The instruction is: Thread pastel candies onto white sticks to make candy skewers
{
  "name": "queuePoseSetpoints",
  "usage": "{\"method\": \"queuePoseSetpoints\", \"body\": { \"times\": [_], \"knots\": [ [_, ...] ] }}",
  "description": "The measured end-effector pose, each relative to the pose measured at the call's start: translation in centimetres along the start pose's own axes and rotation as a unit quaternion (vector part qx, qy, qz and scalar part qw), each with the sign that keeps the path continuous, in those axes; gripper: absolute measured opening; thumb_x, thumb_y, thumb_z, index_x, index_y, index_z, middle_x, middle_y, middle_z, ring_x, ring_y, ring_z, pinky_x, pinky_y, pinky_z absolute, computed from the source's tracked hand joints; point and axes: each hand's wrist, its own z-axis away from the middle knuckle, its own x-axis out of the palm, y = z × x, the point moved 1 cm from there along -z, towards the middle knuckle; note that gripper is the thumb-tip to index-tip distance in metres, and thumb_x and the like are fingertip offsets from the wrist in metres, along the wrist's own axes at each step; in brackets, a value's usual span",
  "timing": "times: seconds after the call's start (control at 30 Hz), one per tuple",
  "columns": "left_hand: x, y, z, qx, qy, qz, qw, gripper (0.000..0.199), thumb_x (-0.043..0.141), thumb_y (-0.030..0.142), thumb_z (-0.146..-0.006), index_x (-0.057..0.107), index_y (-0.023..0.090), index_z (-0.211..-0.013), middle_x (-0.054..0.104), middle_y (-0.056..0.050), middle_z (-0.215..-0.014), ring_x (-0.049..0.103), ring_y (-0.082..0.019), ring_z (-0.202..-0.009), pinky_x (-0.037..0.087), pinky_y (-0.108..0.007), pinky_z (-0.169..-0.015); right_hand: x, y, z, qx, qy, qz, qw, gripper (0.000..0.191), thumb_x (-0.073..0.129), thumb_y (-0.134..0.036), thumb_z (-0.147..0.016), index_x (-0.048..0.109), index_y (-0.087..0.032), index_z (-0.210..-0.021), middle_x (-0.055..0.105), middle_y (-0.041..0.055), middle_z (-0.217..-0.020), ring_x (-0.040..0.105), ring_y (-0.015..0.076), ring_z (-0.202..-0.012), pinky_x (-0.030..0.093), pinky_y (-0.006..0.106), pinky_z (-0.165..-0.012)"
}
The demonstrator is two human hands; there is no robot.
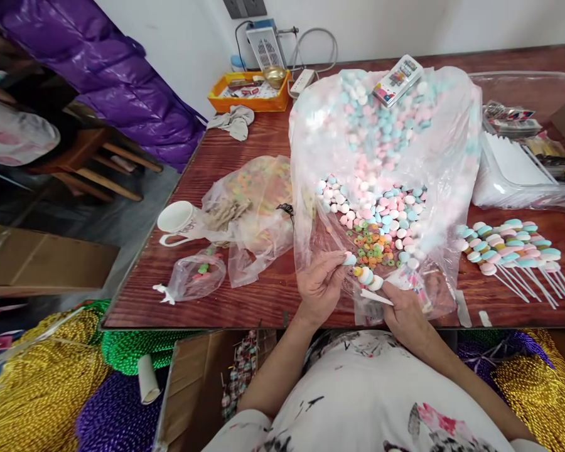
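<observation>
Between thumb and fingers, my left hand (321, 284) pinches a small pink and blue piece (349, 258). My right hand (405, 309) is closed around the lower end of a skewer with white, blue and yellow pieces (368, 277) threaded on it; a white strip (376, 297) sticks out beside its fingers. The piece in my left hand is just off the tip of the skewer. Behind both hands, a large clear bag (311, 138) holds many pastel pieces (388, 210) and small green and orange rings (374, 245). Finished-looking skewers (511, 245) lie in a pile at the right.
A white cup (176, 218), a bag of rings (258, 188) and a small bag (198, 276) lie at the left. An orange tray (282, 100) stands at the back, a clear tub (508, 194) at the right. A person sits far left.
</observation>
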Motion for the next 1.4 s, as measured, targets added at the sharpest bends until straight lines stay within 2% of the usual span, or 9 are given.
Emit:
{"method": "queuePoseSetpoints", "body": {
  "times": [0.17,0.3,0.4,0.5,0.67,0.87,1.07,1.27,1.4],
  "knots": [
    [0.0,-0.3,0.5,0.046,-0.028,-0.088,0.995,0.030,0.065,0.014,-0.087,0.070,0.026,-0.114,0.076,-0.005,-0.110,0.072,-0.019,-0.099,0.060,-0.036,-0.089,0.1,-0.4,-0.1,0.021,0.002,-0.075,0.997,0.032,0.038,-0.004,-0.075,0.061,-0.018,-0.092,0.053,-0.0012,-0.065,0.045,0.0140,-0.057,0.035,0.024,-0.058],
    [-0.1,-0.5,0.7,0.108,-0.063,-0.147,0.981,0.034,0.062,0.010,-0.087,0.069,0.026,-0.116,0.074,-0.007,-0.114,0.071,-0.021,-0.105,0.060,-0.039,-0.092,0.3,-0.5,-0.1,0.021,0.004,-0.099,0.995,0.032,0.037,-0.004,-0.074,0.061,-0.018,-0.088,0.057,0.0001,-0.067,0.048,0.0144,-0.059,0.037,0.024,-0.058],
    [-0.2,-0.7,0.6,0.141,-0.101,-0.145,0.974,0.039,0.057,0.008,-0.089,0.068,0.027,-0.120,0.074,-0.008,-0.116,0.070,-0.021,-0.110,0.058,-0.038,-0.096,0.2,-0.1,0.0,0.006,-0.004,-0.100,0.995,0.033,0.037,-0.002,-0.070,0.061,-0.017,-0.086,0.061,0.0013,-0.070,0.051,0.0145,-0.060,0.038,0.025,-0.059],
    [-0.3,-0.6,0.6,0.127,-0.122,-0.127,0.976,0.042,0.054,0.007,-0.090,0.066,0.028,-0.124,0.074,-0.008,-0.116,0.070,-0.021,-0.111,0.058,-0.037,-0.097,-0.1,0.3,0.1,-0.005,0.018,-0.092,0.996,0.035,0.037,-0.002,-0.068,0.062,-0.017,-0.087,0.061,0.0007,-0.068,0.050,0.0143,-0.058,0.036,0.025,-0.058],
    [0.1,0.0,1.3,0.113,-0.098,-0.131,0.980,0.047,0.055,0.004,-0.088,0.063,0.027,-0.129,0.072,-0.008,-0.122,0.070,-0.020,-0.111,0.058,-0.036,-0.098,-0.2,-0.5,0.2,-0.017,0.032,-0.124,0.992,0.039,0.036,-0.002,-0.070,0.061,-0.017,-0.095,0.059,0.0003,-0.070,0.049,0.0137,-0.060,0.037,0.024,-0.059],
    [0.2,0.2,1.3,0.087,-0.040,-0.140,0.985,0.039,0.060,0.008,-0.088,0.067,0.027,-0.122,0.074,-0.005,-0.116,0.072,-0.020,-0.105,0.060,-0.037,-0.094,0.9,-2.2,0.4,-0.064,0.036,-0.156,0.985,0.022,0.037,-0.002,-0.074,0.047,-0.021,-0.078,0.041,-0.0044,-0.062,0.036,0.0116,-0.055,0.029,0.024,-0.054],
    [0.1,-0.4,1.5,0.113,-0.050,-0.150,0.981,0.037,0.059,0.008,-0.088,0.069,0.025,-0.119,0.073,-0.007,-0.119,0.071,-0.020,-0.107,0.061,-0.038,-0.094,1.4,-2.4,0.5,-0.075,0.029,-0.170,0.982,0.022,0.037,-0.003,-0.080,0.050,-0.021,-0.085,0.038,-0.0048,-0.062,0.032,0.0112,-0.054,0.027,0.025,-0.053],
    [0.4,-0.8,2.2,0.038,-0.024,-0.117,0.992,0.026,0.062,0.014,-0.089,0.073,0.024,-0.110,0.076,-0.007,-0.111,0.073,-0.020,-0.102,0.060,-0.038,-0.094,1.3,-2.4,0.0,-0.074,0.056,-0.152,0.984,0.032,0.036,-0.001,-0.076,0.059,-0.018,-0.092,0.048,-0.0030,-0.062,0.039,0.0114,-0.054,0.032,0.024,-0.055],
    [0.6,-1.0,2.4,-0.096,0.009,0.061,0.993,0.038,0.068,0.020,-0.087,0.067,0.028,-0.124,0.075,-0.006,-0.112,0.072,-0.020,-0.100,0.060,-0.037,-0.091,1.5,-1.6,-0.2,-0.071,0.045,-0.110,0.990,0.042,0.036,-0.001,-0.070,0.062,-0.016,-0.099,0.057,-0.0001,-0.066,0.047,0.0134,-0.057,0.037,0.024,-0.057]
  ]
}}
